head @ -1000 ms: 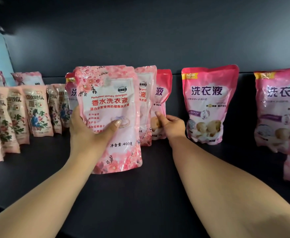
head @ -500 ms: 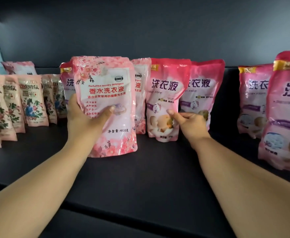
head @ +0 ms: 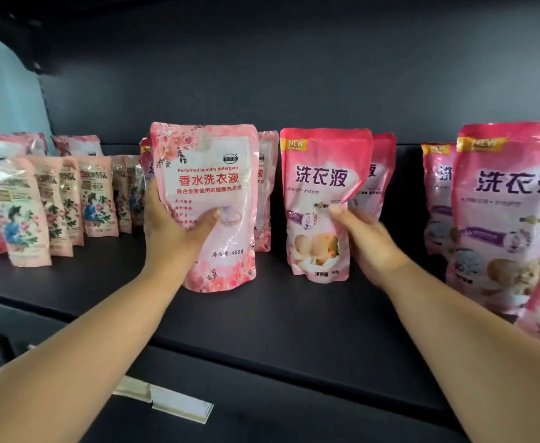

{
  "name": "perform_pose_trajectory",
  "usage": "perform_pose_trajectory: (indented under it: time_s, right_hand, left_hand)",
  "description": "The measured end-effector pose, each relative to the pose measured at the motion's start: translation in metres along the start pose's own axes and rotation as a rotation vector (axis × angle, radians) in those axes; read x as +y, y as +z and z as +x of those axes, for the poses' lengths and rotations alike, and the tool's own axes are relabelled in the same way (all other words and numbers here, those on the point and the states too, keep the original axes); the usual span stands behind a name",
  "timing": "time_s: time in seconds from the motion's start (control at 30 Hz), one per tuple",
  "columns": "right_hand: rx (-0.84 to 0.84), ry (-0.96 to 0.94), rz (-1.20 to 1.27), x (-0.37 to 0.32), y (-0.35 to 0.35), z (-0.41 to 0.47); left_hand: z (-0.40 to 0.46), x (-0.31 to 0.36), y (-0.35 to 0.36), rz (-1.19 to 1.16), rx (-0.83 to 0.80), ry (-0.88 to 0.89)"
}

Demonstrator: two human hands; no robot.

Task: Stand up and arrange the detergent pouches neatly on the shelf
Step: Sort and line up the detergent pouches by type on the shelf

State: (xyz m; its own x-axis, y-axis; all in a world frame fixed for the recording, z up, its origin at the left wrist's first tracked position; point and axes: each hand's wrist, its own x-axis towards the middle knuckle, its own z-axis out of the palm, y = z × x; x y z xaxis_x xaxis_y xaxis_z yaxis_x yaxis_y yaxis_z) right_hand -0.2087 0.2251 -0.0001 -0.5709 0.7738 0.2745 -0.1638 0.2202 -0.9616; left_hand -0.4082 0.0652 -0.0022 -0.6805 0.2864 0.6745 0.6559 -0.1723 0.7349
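Left hand [head: 179, 231] grips the floral perfumed-detergent pouch [head: 206, 203] upright; right hand [head: 363, 238] pinches the pink detergent pouch [head: 321, 199] (upright too), just to its left.

Two bare forearms are shown, entering from the lower corners. No sleeve, watch, ring or glove is worn on either. The left hand [head: 179, 231] and right hand [head: 369, 238] are uncovered, with short, unpainted nails seen on both thumbs.

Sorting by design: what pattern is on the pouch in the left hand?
Pink flowers around a white panel, head view.
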Motion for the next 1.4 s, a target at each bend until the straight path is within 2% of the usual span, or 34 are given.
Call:
perform_pose_trajectory:
  time_s: [0.07,0.2,0.4,0.5,0.6,0.67,0.73,0.8,0.87,0.97,1.03,1.23,1.4]
  right_hand:
    - [-0.001,-0.006,-0.068,0.003,0.011,0.002]
    - [0.056,0.034,-0.048,0.003,0.01,-0.001]
    - [-0.104,0.135,0.133,-0.006,-0.01,-0.02]
    - [-0.118,0.107,0.165,-0.009,-0.01,-0.026]
    - [-0.116,0.075,0.124,-0.013,-0.011,-0.032]
    - [-0.068,0.083,0.084,-0.014,-0.013,-0.034]
    - [-0.006,0.1,0.049,-0.014,-0.013,-0.035]
    - [0.02,0.118,0.014,-0.014,-0.012,-0.035]
    - [0.036,0.131,0.014,-0.014,-0.011,-0.036]
    - [0.063,0.145,0.058,-0.014,-0.013,-0.035]
    - [0.085,0.146,0.061,-0.012,-0.013,-0.031]
    - [0.195,0.095,0.025,0.0,-0.021,-0.015]
    - [0.16,0.112,0.035,0.002,-0.027,-0.005]
  left_hand:
    - [-0.003,0.002,-0.001,0.002,0.003,0.016]
    - [-0.008,0.005,-0.002,-0.059,-0.032,-0.025]
    - [-0.008,0.003,-0.006,-0.095,-0.027,-0.014]
    - [-0.013,0.012,-0.01,-0.014,0.043,0.119]
    - [-0.023,0.024,-0.011,0.096,0.086,0.383]
    - [-0.036,0.034,-0.007,0.098,0.021,0.494]
    - [-0.046,0.044,0.002,0.082,-0.115,0.535]
    - [-0.055,0.056,0.017,0.071,-0.328,0.426]
    - [-0.059,0.061,0.036,0.05,-0.526,0.194]
    - [-0.054,0.062,0.065,0.097,-0.732,-0.159]
    - [-0.051,0.061,0.081,0.082,-0.845,-0.238]
    - [-0.047,0.053,0.122,-0.024,-0.836,-0.276]
    - [-0.043,0.042,0.131,-0.05,-0.823,-0.271]
